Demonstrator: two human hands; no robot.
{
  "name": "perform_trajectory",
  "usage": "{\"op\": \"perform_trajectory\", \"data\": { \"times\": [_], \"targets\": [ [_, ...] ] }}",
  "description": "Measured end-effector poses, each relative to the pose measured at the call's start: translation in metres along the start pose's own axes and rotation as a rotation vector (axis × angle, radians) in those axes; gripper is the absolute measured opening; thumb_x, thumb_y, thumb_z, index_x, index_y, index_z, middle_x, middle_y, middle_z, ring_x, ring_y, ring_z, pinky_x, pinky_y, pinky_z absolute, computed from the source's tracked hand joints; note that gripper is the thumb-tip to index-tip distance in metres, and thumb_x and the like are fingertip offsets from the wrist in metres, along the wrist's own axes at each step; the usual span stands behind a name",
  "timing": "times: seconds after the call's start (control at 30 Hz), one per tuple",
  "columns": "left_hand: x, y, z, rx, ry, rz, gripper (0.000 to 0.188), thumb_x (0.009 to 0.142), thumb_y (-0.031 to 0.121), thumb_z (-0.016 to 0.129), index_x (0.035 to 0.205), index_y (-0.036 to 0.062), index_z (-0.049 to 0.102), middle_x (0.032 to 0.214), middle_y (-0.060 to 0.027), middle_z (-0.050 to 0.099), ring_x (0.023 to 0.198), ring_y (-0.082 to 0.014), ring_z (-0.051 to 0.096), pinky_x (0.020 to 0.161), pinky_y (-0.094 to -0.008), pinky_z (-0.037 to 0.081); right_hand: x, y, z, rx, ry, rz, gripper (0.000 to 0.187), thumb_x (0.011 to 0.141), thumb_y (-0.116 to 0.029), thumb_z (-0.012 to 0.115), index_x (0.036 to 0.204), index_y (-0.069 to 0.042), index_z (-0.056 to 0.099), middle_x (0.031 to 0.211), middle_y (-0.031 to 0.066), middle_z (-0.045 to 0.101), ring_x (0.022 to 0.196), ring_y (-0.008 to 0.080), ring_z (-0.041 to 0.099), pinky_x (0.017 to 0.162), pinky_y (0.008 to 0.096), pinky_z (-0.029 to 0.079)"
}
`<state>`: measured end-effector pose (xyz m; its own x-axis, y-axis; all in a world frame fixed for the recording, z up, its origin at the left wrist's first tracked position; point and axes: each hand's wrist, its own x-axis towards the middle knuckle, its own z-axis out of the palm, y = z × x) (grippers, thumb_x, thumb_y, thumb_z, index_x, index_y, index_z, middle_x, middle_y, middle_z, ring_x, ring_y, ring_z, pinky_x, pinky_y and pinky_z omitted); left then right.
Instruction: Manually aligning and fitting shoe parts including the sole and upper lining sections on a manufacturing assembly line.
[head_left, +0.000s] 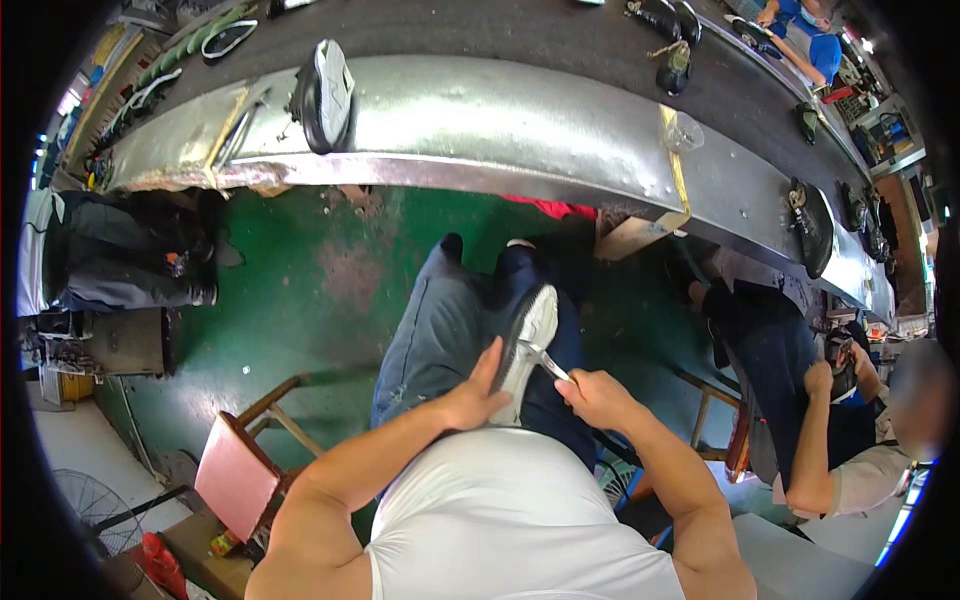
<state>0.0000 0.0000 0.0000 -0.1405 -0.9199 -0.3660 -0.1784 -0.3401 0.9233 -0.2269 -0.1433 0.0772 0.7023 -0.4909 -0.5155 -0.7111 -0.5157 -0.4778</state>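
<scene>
A shoe (539, 318) with a pale sole and a dark edge lies lengthwise over my lap, its sole turned up. My left hand (470, 398) grips it by the near part, thumb along the side. In my right hand (603, 398) is a slim metal hand tool (543, 358) with a light handle end. The tool's head touches or lies just over the middle of the sole; its exact kind is too small to make out.
A metal-edged bench (480, 120) with a dark belt runs across the front, bearing a black-and-white shoe (328, 97) and several others. A pink-seated stool (232, 470) stands at left. A seated person (850, 440) works close at right; another person's legs (130, 250) show at left.
</scene>
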Motion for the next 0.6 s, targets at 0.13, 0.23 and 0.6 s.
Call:
{"op": "perform_trajectory", "data": {
  "times": [0.13, 0.23, 0.6],
  "targets": [
    [0.017, -0.01, -0.04, -0.113, 0.071, 0.043, 0.089, 0.095, 0.011, 0.063, 0.16, 0.0041, 0.004, 0.163, -0.0213, 0.017, 0.151, -0.0301, 0.019, 0.122, -0.0364, 0.019, 0.031, 0.005, 0.03, 0.822, 0.157, 0.018, 0.042, 0.107, -0.034, 0.044, 0.096, 0.003, 0.06, 0.081, 0.0122, 0.069, 0.07, 0.0196, 0.068, 0.067, 0.0331, 0.054],
    [0.006, 0.016, -0.045, -0.634, 0.052, -0.044, 0.078, 0.097, 0.005, 0.062, 0.16, 0.0063, 0.017, 0.157, -0.0116, 0.034, 0.139, -0.0174, 0.038, 0.115, -0.0297, 0.029, 0.009, 0.034, 0.056, 1.046, 0.192, 0.072, 0.043, 0.108, -0.034, 0.041, 0.101, 0.004, 0.059, 0.085, 0.0117, 0.068, 0.07, 0.0177, 0.068, 0.066, 0.0312, 0.055],
    [0.131, 0.262, -0.21, -0.558, 0.238, 0.211, 0.066, 0.094, 0.005, 0.06, 0.155, 0.003, 0.034, 0.145, -0.014, 0.052, 0.124, -0.0182, 0.054, 0.106, -0.0314, 0.042, 0.036, 0.069, 0.052, 1.341, 0.001, 0.21, 0.055, 0.105, -0.051, 0.041, 0.109, 0.0, 0.059, 0.09, 0.0115, 0.068, 0.073, 0.0204, 0.07, 0.058, 0.0301, 0.051]
  ]
}}
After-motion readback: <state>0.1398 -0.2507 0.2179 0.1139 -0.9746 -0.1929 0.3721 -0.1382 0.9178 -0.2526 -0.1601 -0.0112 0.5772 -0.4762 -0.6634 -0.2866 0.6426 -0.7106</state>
